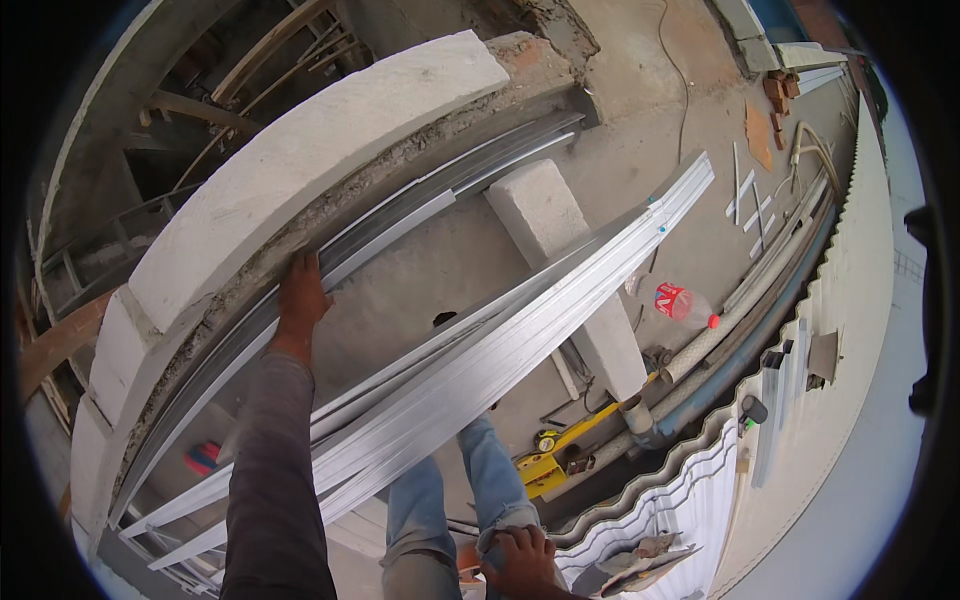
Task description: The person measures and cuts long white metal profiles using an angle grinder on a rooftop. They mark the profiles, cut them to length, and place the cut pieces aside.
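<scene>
My left hand [302,305] is closed at the edge of a long grey metal channel [390,240], one of several lying beside the low block wall. Its fingertips are partly hidden at the wall side. Across the middle, under my left forearm, runs a bundle of long silvery metal profiles [480,360], propped over a white block [545,205] and another white block [610,350]. My right hand [525,560] lies on the knee of my blue jeans [415,510], with its fingers bent loosely apart and no object visible in it.
White blocks [310,160] top the wall at left, with a drop beyond. Right of the profiles lie a red-labelled plastic bottle [685,305], a yellow spirit level [580,430], a tape measure [546,441] and long pipes [740,320]. Corrugated sheets [690,480] line the right.
</scene>
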Motion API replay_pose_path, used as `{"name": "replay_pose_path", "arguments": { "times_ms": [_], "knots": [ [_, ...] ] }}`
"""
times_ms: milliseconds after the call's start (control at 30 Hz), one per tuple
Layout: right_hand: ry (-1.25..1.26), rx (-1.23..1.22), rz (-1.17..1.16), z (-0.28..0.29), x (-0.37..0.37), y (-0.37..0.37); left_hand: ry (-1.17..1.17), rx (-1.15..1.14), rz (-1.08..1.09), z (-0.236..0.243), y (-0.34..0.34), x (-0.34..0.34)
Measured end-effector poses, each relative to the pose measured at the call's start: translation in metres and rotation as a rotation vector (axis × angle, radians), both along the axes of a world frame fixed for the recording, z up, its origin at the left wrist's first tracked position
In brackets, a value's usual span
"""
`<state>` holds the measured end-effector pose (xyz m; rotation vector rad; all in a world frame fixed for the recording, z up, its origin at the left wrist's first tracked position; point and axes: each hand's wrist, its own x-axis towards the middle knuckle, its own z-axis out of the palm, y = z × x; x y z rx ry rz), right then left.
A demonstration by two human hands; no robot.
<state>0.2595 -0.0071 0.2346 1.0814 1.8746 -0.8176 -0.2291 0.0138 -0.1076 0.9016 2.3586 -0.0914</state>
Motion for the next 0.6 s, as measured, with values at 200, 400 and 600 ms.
{"name": "replay_pose_path", "arguments": {
  "times_ms": [200,400,600],
  "knots": [
    [0.001,-0.062,0.032,-0.003,0.005,0.020,-0.155,0.035,-0.006,-0.016,-0.007,-0.018],
    [0.045,-0.040,0.042,-0.002,0.006,0.031,-0.200,0.010,0.105,0.036,-0.007,-0.025],
    [0.035,-0.063,0.045,-0.004,0.007,0.042,-0.140,0.149,0.075,0.072,-0.026,0.000]
  ]
}}
